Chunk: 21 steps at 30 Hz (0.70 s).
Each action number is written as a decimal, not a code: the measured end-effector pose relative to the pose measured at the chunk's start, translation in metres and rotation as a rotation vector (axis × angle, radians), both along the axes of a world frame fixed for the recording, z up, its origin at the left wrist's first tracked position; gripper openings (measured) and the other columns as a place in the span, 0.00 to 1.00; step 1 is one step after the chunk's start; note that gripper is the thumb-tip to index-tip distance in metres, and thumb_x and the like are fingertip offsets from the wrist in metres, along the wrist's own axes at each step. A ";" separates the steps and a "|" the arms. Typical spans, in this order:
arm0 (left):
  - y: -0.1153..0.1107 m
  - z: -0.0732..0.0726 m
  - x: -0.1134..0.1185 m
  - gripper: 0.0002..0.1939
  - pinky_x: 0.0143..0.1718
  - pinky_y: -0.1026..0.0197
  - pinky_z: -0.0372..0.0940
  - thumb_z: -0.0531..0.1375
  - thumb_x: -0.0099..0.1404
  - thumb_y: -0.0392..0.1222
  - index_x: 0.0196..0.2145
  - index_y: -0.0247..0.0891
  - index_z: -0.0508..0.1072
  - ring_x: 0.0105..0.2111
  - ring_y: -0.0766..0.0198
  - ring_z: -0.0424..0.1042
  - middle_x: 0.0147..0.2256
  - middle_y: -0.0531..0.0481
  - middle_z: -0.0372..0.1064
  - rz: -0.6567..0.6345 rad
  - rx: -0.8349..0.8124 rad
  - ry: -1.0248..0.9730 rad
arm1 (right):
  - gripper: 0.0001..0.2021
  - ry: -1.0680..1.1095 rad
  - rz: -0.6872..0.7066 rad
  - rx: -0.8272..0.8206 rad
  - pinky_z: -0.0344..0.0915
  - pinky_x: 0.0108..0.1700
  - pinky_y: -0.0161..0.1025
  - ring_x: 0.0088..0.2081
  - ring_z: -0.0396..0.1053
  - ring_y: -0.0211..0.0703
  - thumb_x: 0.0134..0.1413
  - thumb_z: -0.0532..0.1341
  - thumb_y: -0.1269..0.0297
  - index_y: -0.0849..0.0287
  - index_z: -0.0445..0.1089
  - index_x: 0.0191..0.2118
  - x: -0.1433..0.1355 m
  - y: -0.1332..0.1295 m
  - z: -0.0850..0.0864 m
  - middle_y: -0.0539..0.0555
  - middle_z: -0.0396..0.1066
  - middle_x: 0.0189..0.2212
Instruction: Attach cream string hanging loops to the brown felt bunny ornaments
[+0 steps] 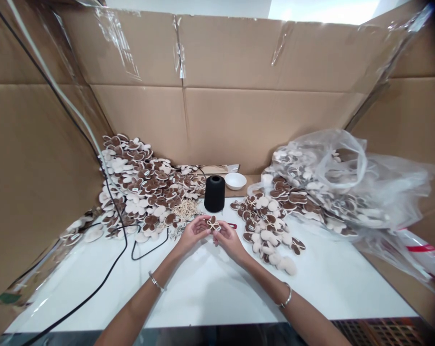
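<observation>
Between my two hands, above the white table, is a small brown patch with a pale edge and a cream bow on it. My left hand grips its left side, and my right hand pinches its lower right side. Just behind the hands stands a black thread cone. A small red object lies beside my right hand, partly covered. Cream cord bows are heaped to the left of the cone.
A large pile of brown and white patches lies at the left. More patches lie at the right, by a clear plastic bag. A white bowl sits behind the cone. Black cable hangs over the left side. Cardboard walls surround the table.
</observation>
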State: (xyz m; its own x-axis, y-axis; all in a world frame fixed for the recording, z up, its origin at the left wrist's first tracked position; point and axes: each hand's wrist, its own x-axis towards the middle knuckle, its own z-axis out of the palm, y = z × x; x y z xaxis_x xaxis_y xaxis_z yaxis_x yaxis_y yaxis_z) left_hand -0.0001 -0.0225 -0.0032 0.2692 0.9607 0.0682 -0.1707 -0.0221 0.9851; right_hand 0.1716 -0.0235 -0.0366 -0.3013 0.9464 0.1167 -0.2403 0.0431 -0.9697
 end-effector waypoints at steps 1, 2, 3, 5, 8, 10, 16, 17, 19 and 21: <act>0.000 0.000 -0.001 0.25 0.48 0.55 0.64 0.67 0.57 0.43 0.52 0.37 0.68 0.44 0.59 0.71 0.42 0.43 0.72 -0.007 0.002 0.001 | 0.18 0.002 0.014 -0.006 0.66 0.30 0.35 0.28 0.68 0.37 0.54 0.64 0.56 0.58 0.67 0.48 0.000 0.000 0.000 0.52 0.71 0.33; 0.001 0.000 -0.002 0.26 0.48 0.55 0.64 0.66 0.58 0.44 0.52 0.37 0.68 0.45 0.58 0.71 0.43 0.43 0.72 -0.011 0.003 0.004 | 0.17 0.003 0.023 -0.011 0.66 0.30 0.36 0.27 0.68 0.37 0.54 0.64 0.56 0.59 0.67 0.47 0.000 0.000 0.000 0.51 0.70 0.30; 0.002 0.000 -0.002 0.26 0.48 0.55 0.64 0.66 0.58 0.44 0.53 0.37 0.67 0.45 0.57 0.71 0.43 0.42 0.71 -0.015 0.004 0.016 | 0.17 0.002 0.030 -0.019 0.66 0.30 0.36 0.27 0.68 0.37 0.54 0.64 0.55 0.59 0.67 0.45 0.000 0.000 0.000 0.50 0.70 0.28; 0.002 0.000 -0.004 0.27 0.47 0.55 0.65 0.65 0.58 0.46 0.54 0.37 0.66 0.44 0.57 0.71 0.43 0.42 0.71 -0.022 0.011 0.062 | 0.17 -0.006 0.034 -0.040 0.67 0.29 0.37 0.26 0.68 0.38 0.53 0.64 0.54 0.60 0.67 0.44 0.000 0.000 0.001 0.50 0.70 0.26; 0.000 0.000 -0.003 0.26 0.42 0.57 0.65 0.62 0.61 0.49 0.54 0.38 0.66 0.40 0.59 0.70 0.42 0.44 0.70 0.071 0.112 0.219 | 0.17 -0.031 0.003 -0.051 0.67 0.28 0.37 0.24 0.68 0.38 0.53 0.63 0.52 0.60 0.66 0.42 0.000 0.000 0.002 0.51 0.70 0.27; -0.003 -0.001 -0.001 0.21 0.39 0.59 0.63 0.61 0.61 0.50 0.50 0.38 0.67 0.36 0.61 0.68 0.38 0.47 0.68 0.214 0.254 0.406 | 0.16 -0.062 -0.026 -0.037 0.67 0.29 0.37 0.24 0.69 0.38 0.54 0.62 0.53 0.60 0.65 0.41 -0.001 -0.001 0.002 0.51 0.70 0.26; -0.013 -0.006 0.015 0.16 0.32 0.61 0.58 0.58 0.63 0.54 0.30 0.40 0.60 0.27 0.64 0.62 0.27 0.55 0.59 0.333 0.439 0.822 | 0.09 -0.209 -0.058 0.083 0.68 0.30 0.37 0.26 0.70 0.39 0.56 0.59 0.61 0.59 0.64 0.39 -0.007 -0.009 -0.001 0.50 0.71 0.28; -0.013 -0.007 0.016 0.16 0.32 0.61 0.58 0.57 0.64 0.55 0.30 0.41 0.59 0.27 0.63 0.61 0.26 0.55 0.59 0.340 0.435 0.841 | 0.08 -0.243 -0.060 0.109 0.68 0.31 0.38 0.27 0.70 0.40 0.57 0.58 0.61 0.59 0.64 0.40 -0.008 -0.011 -0.001 0.51 0.71 0.29; -0.014 -0.009 0.018 0.16 0.31 0.61 0.58 0.55 0.65 0.55 0.30 0.41 0.58 0.27 0.63 0.62 0.26 0.56 0.59 0.343 0.438 0.869 | 0.08 -0.279 -0.062 0.146 0.68 0.32 0.38 0.29 0.71 0.42 0.58 0.57 0.61 0.58 0.64 0.41 -0.009 -0.014 0.003 0.51 0.70 0.29; -0.013 -0.011 0.019 0.14 0.31 0.61 0.58 0.52 0.68 0.53 0.30 0.41 0.57 0.27 0.62 0.63 0.27 0.55 0.59 0.343 0.459 0.893 | 0.08 -0.269 -0.056 0.151 0.69 0.34 0.39 0.30 0.72 0.43 0.59 0.56 0.60 0.58 0.64 0.40 -0.010 -0.016 0.007 0.51 0.70 0.29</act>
